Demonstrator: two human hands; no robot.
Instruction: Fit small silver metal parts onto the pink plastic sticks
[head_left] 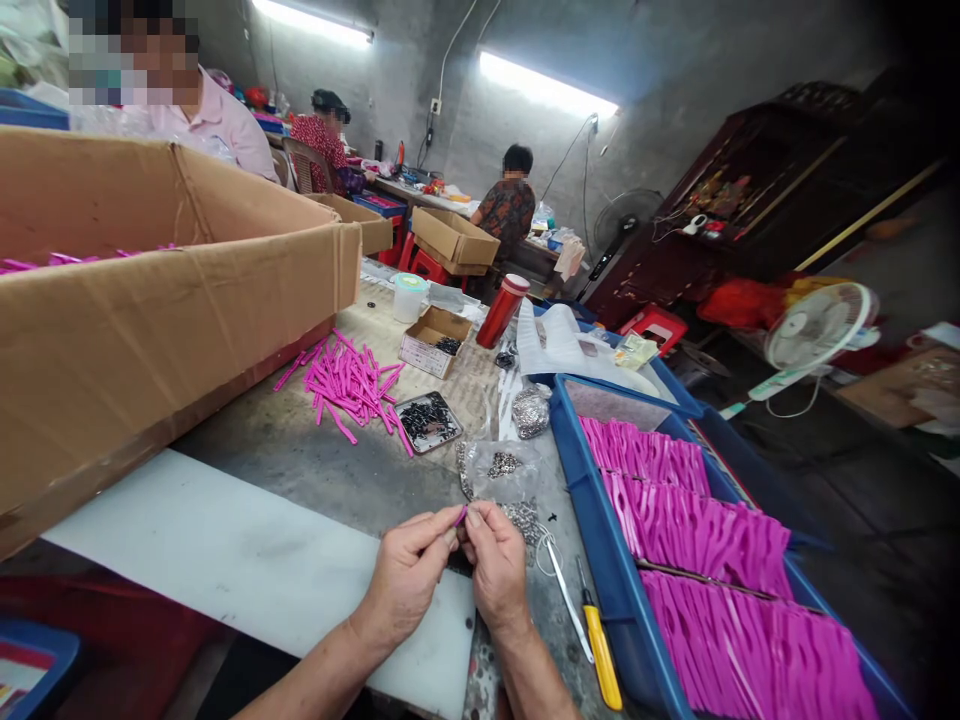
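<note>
My left hand [405,570] and my right hand [496,565] meet over the right end of a white board [247,560]. Between their fingertips they pinch a small magenta plastic piece [460,516], mostly hidden by the fingers. Just beyond lie bags of small metal parts [504,464]. A shallow tray of black parts [429,421] sits farther off, touching a loose pile of magenta plastic strips [352,385]. Right of my hands are a white-handled tool [568,597] and a yellow-handled screwdriver [600,645].
A large cardboard box [172,340] stands at the left. On the right, a blue crate [592,530] holds rows of magenta pieces. A small carton [429,352], a lidded tub [410,298] and a red flask [502,311] stand farther back. Several people sit beyond.
</note>
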